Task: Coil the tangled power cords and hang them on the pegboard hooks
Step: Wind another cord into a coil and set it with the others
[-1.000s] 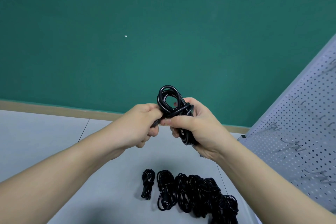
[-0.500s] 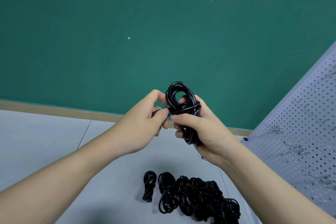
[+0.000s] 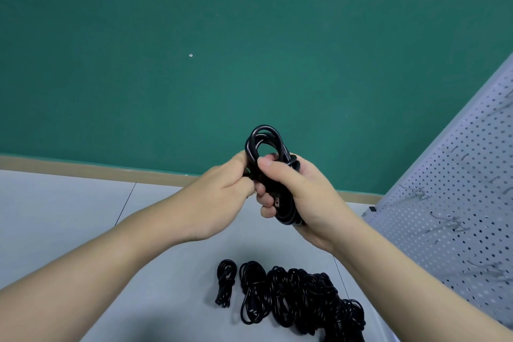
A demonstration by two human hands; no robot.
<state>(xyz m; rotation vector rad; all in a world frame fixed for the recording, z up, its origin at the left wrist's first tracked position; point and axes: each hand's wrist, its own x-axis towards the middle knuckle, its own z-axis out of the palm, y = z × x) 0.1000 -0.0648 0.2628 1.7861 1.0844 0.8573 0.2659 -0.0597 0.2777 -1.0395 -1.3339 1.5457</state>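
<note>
Green wall behind, both hands' grip clamped on coiled cord (image 3: pixel 266 147), left hand (image 3: pixel 222 200), right hand (image 3: pixel 302 197), pegboard (image 3: pixel 458 203) right

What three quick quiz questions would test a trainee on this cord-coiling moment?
1. True or false: the coiled cord is already hanging on the pegboard.
2. Which hand wraps round the bundle's middle? A) left hand B) right hand C) neither
3. Fill in: the other cords lie on the ____, below the hands.

Key:
1. False; both hands hold it up in front of the green wall.
2. B; the left hand grips it at the side.
3. Table.
</note>
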